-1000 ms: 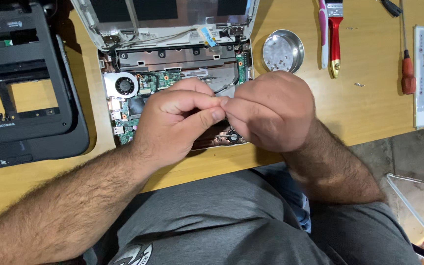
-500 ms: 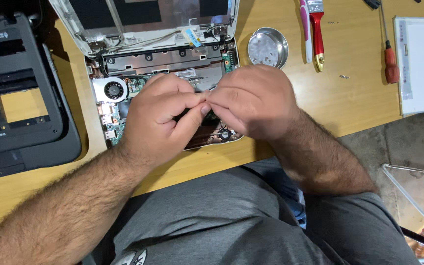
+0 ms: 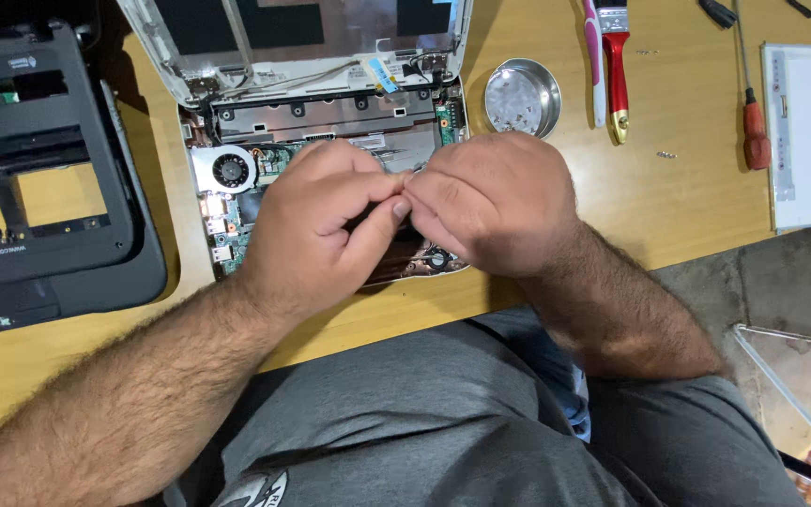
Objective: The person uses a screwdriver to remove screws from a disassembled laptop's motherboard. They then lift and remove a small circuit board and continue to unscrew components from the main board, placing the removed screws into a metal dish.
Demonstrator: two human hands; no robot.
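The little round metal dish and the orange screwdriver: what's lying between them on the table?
In the head view, a pink-handled tool and a red-handled brush lie side by side between the metal dish and the screwdriver.

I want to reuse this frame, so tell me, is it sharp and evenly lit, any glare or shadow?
Head view: sharp and evenly lit; the left hand and right hand show no motion blur; soft glare on the round metal dish; the hands shade the open laptop base beneath them.
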